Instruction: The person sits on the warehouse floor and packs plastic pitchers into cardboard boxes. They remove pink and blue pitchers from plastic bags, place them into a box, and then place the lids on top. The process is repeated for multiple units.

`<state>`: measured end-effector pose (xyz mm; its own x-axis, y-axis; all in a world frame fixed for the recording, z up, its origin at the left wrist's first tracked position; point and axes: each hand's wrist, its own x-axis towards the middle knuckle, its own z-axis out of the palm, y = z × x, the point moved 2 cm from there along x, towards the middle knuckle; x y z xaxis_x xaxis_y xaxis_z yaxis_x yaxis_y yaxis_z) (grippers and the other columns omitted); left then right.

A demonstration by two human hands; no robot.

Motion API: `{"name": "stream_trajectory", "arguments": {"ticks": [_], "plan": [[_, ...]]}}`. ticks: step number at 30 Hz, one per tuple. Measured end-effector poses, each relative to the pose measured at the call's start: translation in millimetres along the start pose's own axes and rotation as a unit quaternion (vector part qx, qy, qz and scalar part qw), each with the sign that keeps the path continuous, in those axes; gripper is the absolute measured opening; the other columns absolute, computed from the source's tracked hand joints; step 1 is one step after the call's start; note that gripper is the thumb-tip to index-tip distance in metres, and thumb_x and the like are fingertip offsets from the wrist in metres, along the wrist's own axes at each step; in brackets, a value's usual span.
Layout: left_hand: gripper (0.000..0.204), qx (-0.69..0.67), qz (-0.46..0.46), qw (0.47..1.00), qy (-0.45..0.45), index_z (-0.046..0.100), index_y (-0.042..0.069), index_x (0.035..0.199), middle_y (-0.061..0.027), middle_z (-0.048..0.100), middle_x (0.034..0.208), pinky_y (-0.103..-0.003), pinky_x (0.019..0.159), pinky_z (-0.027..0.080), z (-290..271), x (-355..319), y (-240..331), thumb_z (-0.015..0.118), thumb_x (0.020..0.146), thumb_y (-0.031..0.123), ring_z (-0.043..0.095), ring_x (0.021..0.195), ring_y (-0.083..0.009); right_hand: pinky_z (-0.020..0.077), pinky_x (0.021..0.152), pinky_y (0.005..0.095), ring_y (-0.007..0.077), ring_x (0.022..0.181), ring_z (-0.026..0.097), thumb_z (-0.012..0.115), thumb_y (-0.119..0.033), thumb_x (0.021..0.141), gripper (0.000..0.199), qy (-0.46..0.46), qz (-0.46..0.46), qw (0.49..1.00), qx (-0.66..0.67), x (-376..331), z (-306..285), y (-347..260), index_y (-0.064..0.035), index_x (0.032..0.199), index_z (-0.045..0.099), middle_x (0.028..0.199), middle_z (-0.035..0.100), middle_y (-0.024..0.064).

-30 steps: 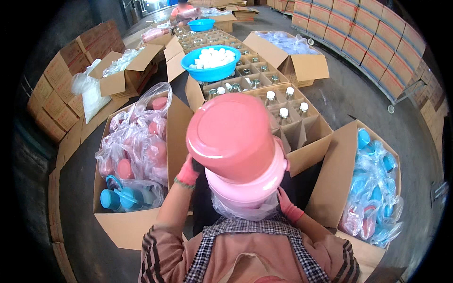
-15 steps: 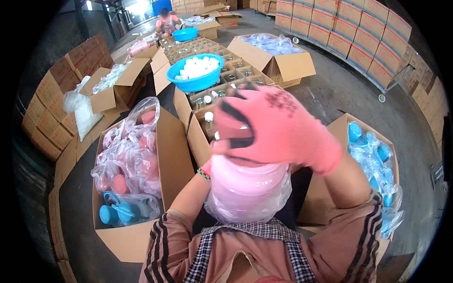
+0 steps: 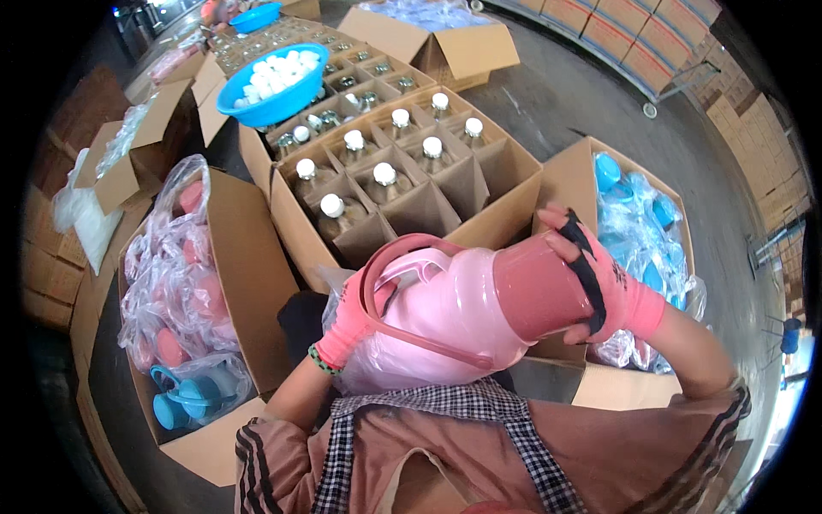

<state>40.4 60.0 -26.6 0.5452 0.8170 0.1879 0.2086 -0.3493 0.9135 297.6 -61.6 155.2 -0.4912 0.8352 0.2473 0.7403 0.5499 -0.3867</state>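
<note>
The right hand (image 3: 599,278), in a pink glove with black patches, is wrapped around the darker pink cap (image 3: 539,287) at the end of a pink jug (image 3: 445,313). The left hand (image 3: 351,321), gloved the same, grips the jug's other end by the rim and looped handle (image 3: 385,283). The jug lies on its side between the two hands, held above the person's lap, with a clear plastic bag (image 3: 377,368) bunched under it.

Just beyond the jug stands an open carton (image 3: 505,184) with dividers, holding glass bottles with white caps (image 3: 384,174). Behind that sits a blue bowl (image 3: 265,107) of white caps. To the left, a carton (image 3: 248,274) holds bagged pink and blue jugs. To the right, another carton (image 3: 582,176) holds bagged blue pieces (image 3: 642,231).
</note>
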Motion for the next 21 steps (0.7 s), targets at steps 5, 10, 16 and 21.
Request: {"name": "stream_trajectory", "arguments": {"ticks": [5,10,16,21], "plan": [[0.025,0.074,0.019,0.996,0.054,0.053,0.001,0.096,-0.0140,0.057,0.085,-0.034,0.070,0.042,6.5,-7.8,11.5,0.056,0.072,0.009,0.054,0.080,-0.0281,0.0328,0.089,0.0381,0.0320,0.105,0.041,0.056,-0.030,0.075,0.061,0.057,0.275,0.954,0.100,-9.7,24.1,17.0,-0.0018,0.123,0.030,0.117,0.039,0.0179],[0.022,0.136,0.051,0.987,0.066,0.052,0.000,0.090,-0.0153,0.054,0.083,-0.038,0.067,0.041,1.4,-12.7,8.5,0.058,0.071,0.010,0.051,0.078,-0.0335,0.0425,0.077,0.0334,0.0281,0.091,0.052,0.041,-0.047,0.082,0.056,-0.184,0.534,0.720,0.403,0.8,16.5,52.0,-0.0008,0.113,0.044,0.098,0.054,0.0130],[0.021,0.146,0.042,0.986,0.071,0.050,0.000,0.087,-0.0166,0.052,0.082,-0.039,0.068,0.041,-16.3,-18.3,24.3,0.058,0.071,0.011,0.049,0.079,-0.0343,0.0402,0.074,0.0424,0.0321,0.088,0.050,0.056,-0.043,0.066,0.047,-0.043,0.173,0.954,-0.240,60.7,-2.1,-11.7,-0.0045,0.094,0.054,0.090,0.052,0.0150],[0.032,0.130,0.036,0.990,0.043,0.048,-0.002,0.096,-0.0198,0.052,0.090,-0.038,0.072,0.042,-13.5,-17.4,19.2,0.059,0.072,0.017,0.050,0.083,-0.0353,0.0302,0.091,0.0427,0.0246,0.091,0.047,0.049,-0.029,0.070,0.032,-0.118,-0.301,0.930,-0.173,76.0,117.9,-93.8,-0.0034,0.088,0.053,0.089,0.050,0.0102]]}}
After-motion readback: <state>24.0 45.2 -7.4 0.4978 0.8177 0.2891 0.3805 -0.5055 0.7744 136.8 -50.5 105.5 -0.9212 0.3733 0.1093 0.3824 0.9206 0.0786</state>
